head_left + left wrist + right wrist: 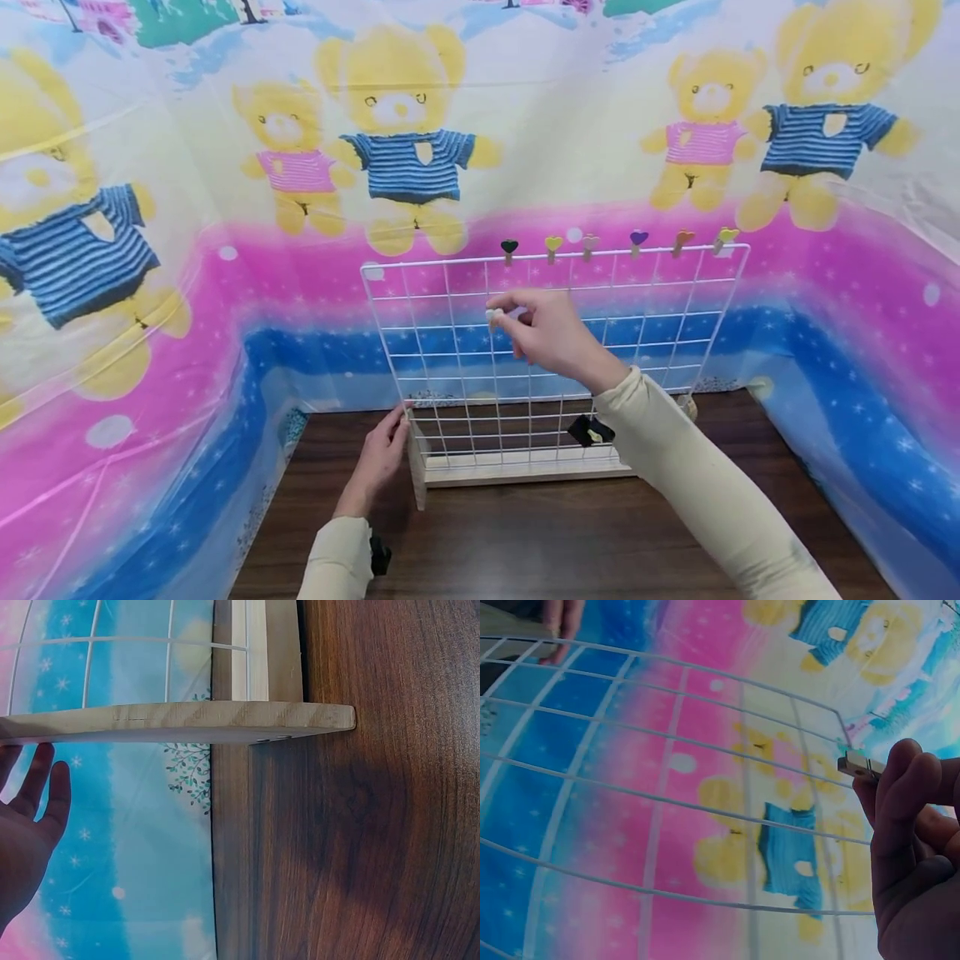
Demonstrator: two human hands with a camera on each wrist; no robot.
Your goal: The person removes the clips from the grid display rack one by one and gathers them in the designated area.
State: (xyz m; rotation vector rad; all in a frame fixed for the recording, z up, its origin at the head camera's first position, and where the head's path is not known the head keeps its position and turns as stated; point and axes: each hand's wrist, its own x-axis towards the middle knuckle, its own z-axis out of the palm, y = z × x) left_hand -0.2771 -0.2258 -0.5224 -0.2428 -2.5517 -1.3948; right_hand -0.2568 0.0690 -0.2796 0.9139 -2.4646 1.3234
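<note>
My right hand [551, 332] pinches a small wooden clothespin [860, 766] between thumb and fingers, in front of the white wire grid [528, 354]. In the head view the clothespin's pale tip [494, 317] shows beneath the forefinger, below the grid's top wire. My left hand [381, 457] touches the stand's left wooden side piece [225, 718]. Its fingers [57, 799] look fairly straight against that board in the left wrist view; the thumb is hidden there. Several heart-topped clothespins, among them a black one [509, 248] and a purple one [638, 239], stand along the top wire.
The grid rises from a wooden base [525, 475] on a dark wood table [517, 542]. A printed bear cloth [555, 125] hangs behind and at the sides. Beside the right sleeve is a small black object [581, 431]; another black piece [380, 557] sits at the left cuff.
</note>
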